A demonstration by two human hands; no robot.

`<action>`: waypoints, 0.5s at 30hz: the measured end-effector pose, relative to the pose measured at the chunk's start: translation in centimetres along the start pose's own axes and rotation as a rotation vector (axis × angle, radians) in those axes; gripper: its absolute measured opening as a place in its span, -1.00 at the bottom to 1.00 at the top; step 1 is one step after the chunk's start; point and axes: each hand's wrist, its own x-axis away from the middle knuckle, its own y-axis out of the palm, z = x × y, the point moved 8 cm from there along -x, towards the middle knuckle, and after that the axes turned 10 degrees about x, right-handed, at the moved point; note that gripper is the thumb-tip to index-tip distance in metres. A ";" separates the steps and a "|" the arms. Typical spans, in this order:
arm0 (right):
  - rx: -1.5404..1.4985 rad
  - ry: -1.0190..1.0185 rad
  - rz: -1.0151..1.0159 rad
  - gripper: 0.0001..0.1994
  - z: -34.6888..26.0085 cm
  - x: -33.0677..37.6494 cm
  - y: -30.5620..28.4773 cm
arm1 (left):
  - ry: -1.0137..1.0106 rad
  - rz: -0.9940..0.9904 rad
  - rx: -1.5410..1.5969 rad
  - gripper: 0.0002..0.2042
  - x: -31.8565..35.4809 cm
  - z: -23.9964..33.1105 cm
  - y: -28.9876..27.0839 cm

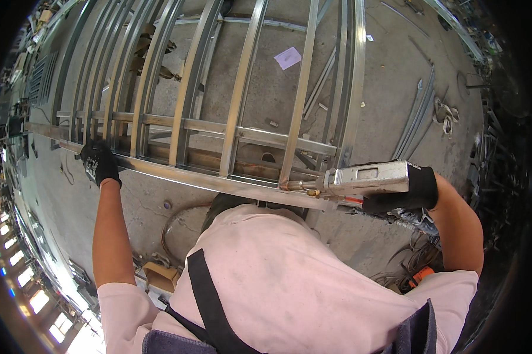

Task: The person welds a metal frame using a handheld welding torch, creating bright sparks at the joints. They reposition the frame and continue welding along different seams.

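A metal frame point(236, 186) of square tubes, with several parallel bars, lies before me. My right hand point(403, 194), in a black glove, is wrapped round a silver handheld welding gun point(369, 179). The gun's thin nozzle points left, its coppery tip at the foot of a bar point(295, 106), where that bar meets the near rail. I cannot tell whether the tip touches the metal. At the left end of the same rail, my left hand point(100, 163), also black-gloved, is closed over the tube. Its fingertips are partly hidden behind the rail.
Loose metal strips point(416, 115) and a pale strap point(446, 115) lie on the concrete floor at right. A lilac sheet point(287, 58) shows between the bars. Below my right arm are coiled cables and an orange object point(420, 275); a cardboard box point(161, 276) stands at lower left.
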 end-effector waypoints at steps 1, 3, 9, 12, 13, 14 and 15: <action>0.019 -0.032 -0.001 -0.49 0.0 -0.2 -0.1 | 0.003 0.014 -0.004 -0.54 0.1 0.0 -0.1; 0.063 -0.044 -0.015 -0.49 0.3 -0.3 -0.2 | 0.004 -0.009 -0.008 -0.53 0.1 0.1 -0.1; 0.112 -0.082 -0.043 -0.47 0.5 -0.8 -0.5 | -0.014 -0.026 -0.023 -0.52 0.1 -0.1 0.0; 0.119 -0.087 -0.040 -0.45 0.2 -0.9 -0.4 | -0.009 -0.042 -0.042 -0.51 -0.1 -0.3 0.2; 0.128 -0.058 -0.042 -0.45 0.2 -0.7 -0.5 | -0.008 -0.017 -0.036 -0.51 -0.2 -0.3 0.0; 0.161 -0.043 -0.042 -0.44 0.2 -0.6 -0.5 | -0.013 -0.046 -0.048 -0.51 -0.2 -0.4 0.3; 0.126 -0.014 -0.049 -0.44 0.2 -0.6 -0.5 | -0.020 -0.046 -0.047 -0.51 -0.2 -0.5 0.3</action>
